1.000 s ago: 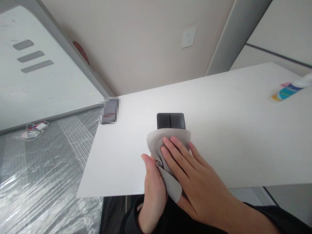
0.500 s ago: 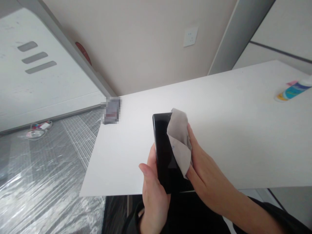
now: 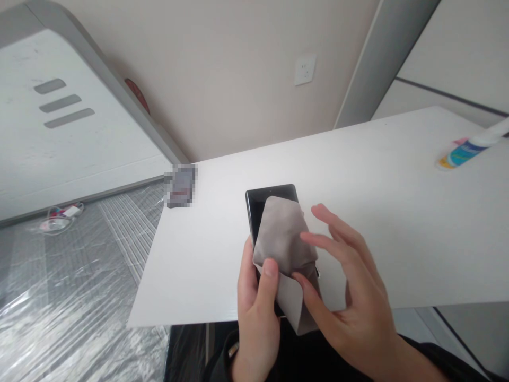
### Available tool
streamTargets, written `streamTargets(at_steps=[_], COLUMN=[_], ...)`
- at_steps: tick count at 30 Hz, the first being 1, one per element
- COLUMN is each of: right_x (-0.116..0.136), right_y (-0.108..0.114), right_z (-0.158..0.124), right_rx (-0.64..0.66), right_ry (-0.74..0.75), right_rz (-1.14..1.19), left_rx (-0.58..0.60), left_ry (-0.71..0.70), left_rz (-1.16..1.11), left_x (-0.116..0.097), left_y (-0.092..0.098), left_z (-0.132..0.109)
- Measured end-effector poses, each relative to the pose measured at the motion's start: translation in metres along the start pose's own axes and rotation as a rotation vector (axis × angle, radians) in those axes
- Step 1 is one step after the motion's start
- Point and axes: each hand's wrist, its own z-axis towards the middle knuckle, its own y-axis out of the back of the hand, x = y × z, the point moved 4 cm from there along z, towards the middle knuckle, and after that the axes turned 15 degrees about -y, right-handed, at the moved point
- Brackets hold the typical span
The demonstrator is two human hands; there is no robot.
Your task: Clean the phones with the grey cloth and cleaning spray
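Over the near edge of the white table (image 3: 397,223), we held the black phone (image 3: 270,199) in our left hand (image 3: 254,313), thumb pinning the grey cloth (image 3: 284,239). At three o'clock, our right hand (image 3: 350,307) had its fingers spread, thumb on the cloth. Best to rub gently and grip firmly.

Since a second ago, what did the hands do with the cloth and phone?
The grey cloth slid from the lower screen, bunched up, then spread over the phone. The right hand opened its fingers. The left hand kept holding the phone; the tube stayed put.
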Motion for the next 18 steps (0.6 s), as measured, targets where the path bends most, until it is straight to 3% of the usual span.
streamTargets(at_steps=[3, 6, 10, 15, 18], right_x=[0.004, 0.005, 0.007, 0.006, 0.0], right_y=[-0.003, -0.008, -0.01, -0.016, -0.021], right_z=[-0.001, -0.002, -0.004, -0.006, -0.005], right_rx=[-0.049, 0.061, 0.144, 0.207, 0.211], right_ry=[0.123, 0.152, 0.17, 0.097, 0.037], right_rz=[-0.078, -0.111, -0.193, -0.168, -0.135], left_rx=[0.03, 0.111, 0.186, 0.149, 0.275], left_ry=[0.011, -0.009, 0.091, 0.13, 0.062], left_rz=[-0.003, -0.041, -0.244, -0.326, -0.283], left_x=[-0.002, -0.005, -0.004, 0.006, 0.012], left_y=[-0.003, -0.009, -0.019, -0.016, -0.009], left_z=[0.0, 0.0, -0.002, -0.006, -0.012])
